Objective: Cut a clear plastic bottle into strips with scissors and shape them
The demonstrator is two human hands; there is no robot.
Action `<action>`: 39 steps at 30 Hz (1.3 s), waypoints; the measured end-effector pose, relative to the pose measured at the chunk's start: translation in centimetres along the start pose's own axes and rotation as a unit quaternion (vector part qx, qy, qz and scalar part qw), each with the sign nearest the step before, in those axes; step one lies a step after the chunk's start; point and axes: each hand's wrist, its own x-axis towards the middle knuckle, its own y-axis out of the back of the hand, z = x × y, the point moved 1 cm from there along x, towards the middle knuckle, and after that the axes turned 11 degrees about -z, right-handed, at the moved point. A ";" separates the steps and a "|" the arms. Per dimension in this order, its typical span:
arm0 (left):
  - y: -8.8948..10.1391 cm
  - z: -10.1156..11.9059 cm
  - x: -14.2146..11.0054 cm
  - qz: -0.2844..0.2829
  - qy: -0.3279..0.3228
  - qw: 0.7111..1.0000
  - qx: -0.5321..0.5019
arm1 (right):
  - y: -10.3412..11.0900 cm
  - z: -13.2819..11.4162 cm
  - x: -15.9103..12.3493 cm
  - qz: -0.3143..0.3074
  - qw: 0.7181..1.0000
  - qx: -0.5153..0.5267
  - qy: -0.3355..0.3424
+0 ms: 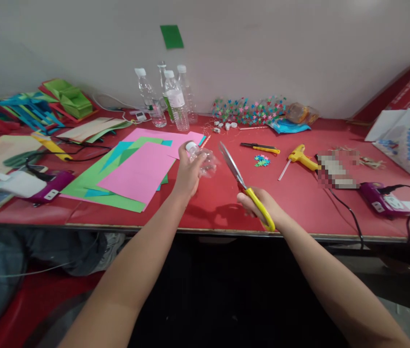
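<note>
R hand (250, 204) was nearest, approx 1 o'clock, closed round the scissors (265, 212), blades aimed at 11; couldn't tell if they were parted. L hand (189, 173), a bit farther at abt 11:30, gripped the capped clear plastic piece (208, 166), at 8 from the blade tips, apparently not touching. Beyond: colored paper (136, 171) at 10, glue gun (301, 155) at 2, upright bottles (178, 101) farthest, approx 11:30. Step prob. = cutting plastic; a snip called for steady L grip, blades brought to it.

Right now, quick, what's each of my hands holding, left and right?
Left hand: closed on a clear plastic bottle piece with a white cap.
Right hand: closed on the yellow-handled scissors.
</note>
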 end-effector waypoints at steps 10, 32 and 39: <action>0.8 0.6 0.4 0.041 -0.052 0.998 0.007 | -0.7 0.3 -0.1 -0.089 0.996 0.002 -0.026; -0.3 0.4 -0.3 -0.002 -0.103 0.993 0.051 | -1.2 -0.6 -0.4 -0.084 0.993 0.051 -0.065; -0.1 0.6 -0.2 0.011 -0.114 0.990 0.076 | -1.5 -0.9 -0.3 -0.066 0.991 0.067 -0.090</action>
